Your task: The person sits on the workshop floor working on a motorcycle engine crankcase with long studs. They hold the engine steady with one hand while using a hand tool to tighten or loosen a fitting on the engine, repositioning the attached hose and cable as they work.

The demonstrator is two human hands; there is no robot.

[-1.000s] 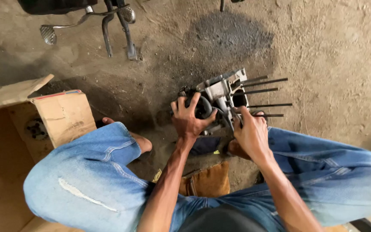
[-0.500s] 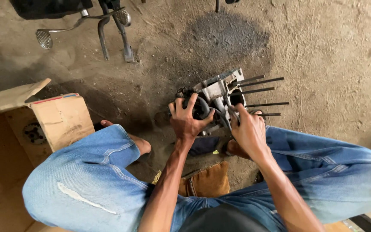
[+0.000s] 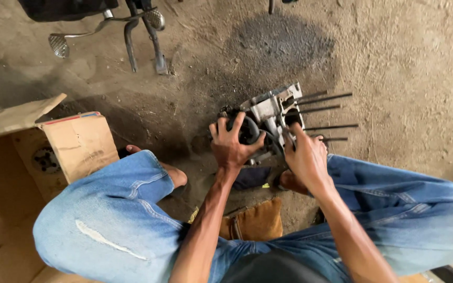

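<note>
Matt cast-metal engine case; rough concrete floor.

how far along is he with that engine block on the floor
Done: the engine case sits bare on the dirt floor, its long studs exposed with nothing over them. In hand: the left hand grips the dark round end, and the right hand works at the side by the studs. Left: cannot tell; no loose parts show beside it.

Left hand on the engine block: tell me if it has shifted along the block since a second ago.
No. The left hand keeps its grip on the engine block's dark round end, fingers spread as before.
</note>
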